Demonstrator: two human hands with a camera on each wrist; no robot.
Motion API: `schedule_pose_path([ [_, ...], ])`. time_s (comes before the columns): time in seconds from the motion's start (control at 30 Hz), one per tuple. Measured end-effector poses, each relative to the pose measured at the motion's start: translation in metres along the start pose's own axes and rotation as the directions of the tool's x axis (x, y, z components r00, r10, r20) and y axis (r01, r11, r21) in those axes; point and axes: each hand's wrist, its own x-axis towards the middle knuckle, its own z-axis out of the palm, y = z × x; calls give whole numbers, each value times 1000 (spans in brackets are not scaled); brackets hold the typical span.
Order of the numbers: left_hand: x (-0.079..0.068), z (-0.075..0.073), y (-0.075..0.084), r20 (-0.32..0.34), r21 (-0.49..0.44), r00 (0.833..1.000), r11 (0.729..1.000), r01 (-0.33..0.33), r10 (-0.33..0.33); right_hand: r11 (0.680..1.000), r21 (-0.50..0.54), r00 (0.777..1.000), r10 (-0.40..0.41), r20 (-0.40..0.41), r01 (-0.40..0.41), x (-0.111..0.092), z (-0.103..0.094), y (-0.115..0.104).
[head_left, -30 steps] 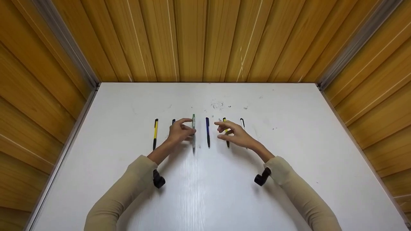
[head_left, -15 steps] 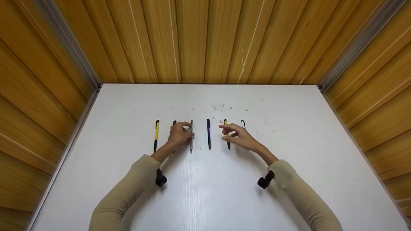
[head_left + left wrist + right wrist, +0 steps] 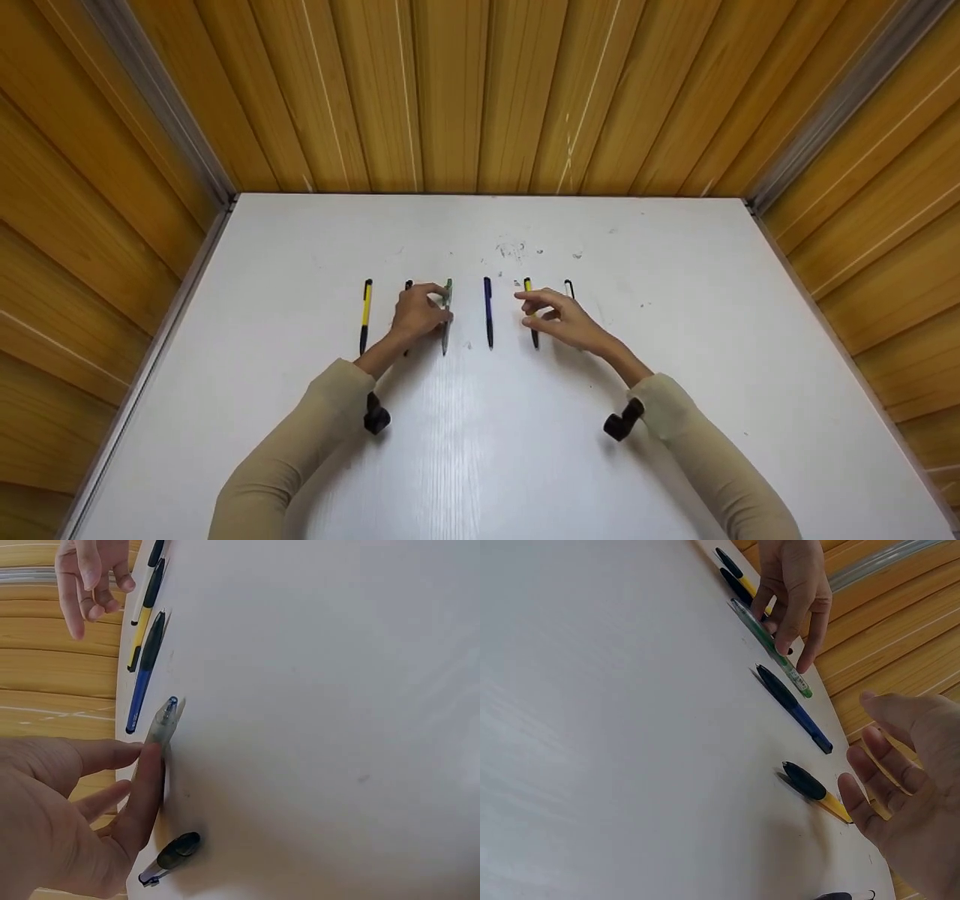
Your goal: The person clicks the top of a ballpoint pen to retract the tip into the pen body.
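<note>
My left hand (image 3: 421, 309) pinches a clear pen with a green end (image 3: 445, 330), thumb on one side and fingers on the other. In the right wrist view this green pen (image 3: 769, 636) lies at or close to the table top. Partly under my left hand is a dark-tipped pen (image 3: 171, 856). My right hand (image 3: 562, 319) hovers with loosely bent fingers over a yellow and black pen (image 3: 535, 339) and holds nothing. Between the hands lies a blue pen (image 3: 489, 311). A white pen with a black clip (image 3: 569, 288) is mostly hidden behind the right hand.
Another yellow and black pen (image 3: 366, 315) lies at the left end of the row. The white table (image 3: 480, 450) has dark smudges behind the pens. Wood-panelled walls (image 3: 450, 97) border its back and sides.
My left hand has brought the green pen slightly left and nearer to me, down toward the table. My right hand has shifted a little to the right, still holding nothing.
</note>
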Motion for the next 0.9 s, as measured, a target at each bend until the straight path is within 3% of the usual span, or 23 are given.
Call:
schedule_pose_path([
  [0.17,-3,-1,-1,-54,-8,998,1000,10,-10,1000,16,1000,-20,5,20,-1,-3,3],
  [0.3,0,2,3,-71,-157,997,987,-44,33,1000,2,1000,-15,-15,15,-4,-9,4],
  [0.43,6,10,13,-5,-309,996,947,-87,90,1000,12,999,-6,-45,6,-9,-18,7],
  [0.53,10,19,23,62,-337,994,939,-67,94,1000,28,998,-3,-67,5,-13,-27,10],
  [0.63,14,29,30,98,-320,993,947,-33,67,998,59,996,4,-90,2,-15,-35,10],
  [0.77,18,41,35,97,-239,995,971,4,20,998,54,994,-4,-107,10,-19,-44,12],
  [0.9,21,50,38,53,-61,998,998,19,-16,1000,11,994,-12,-105,13,-23,-49,17],
])
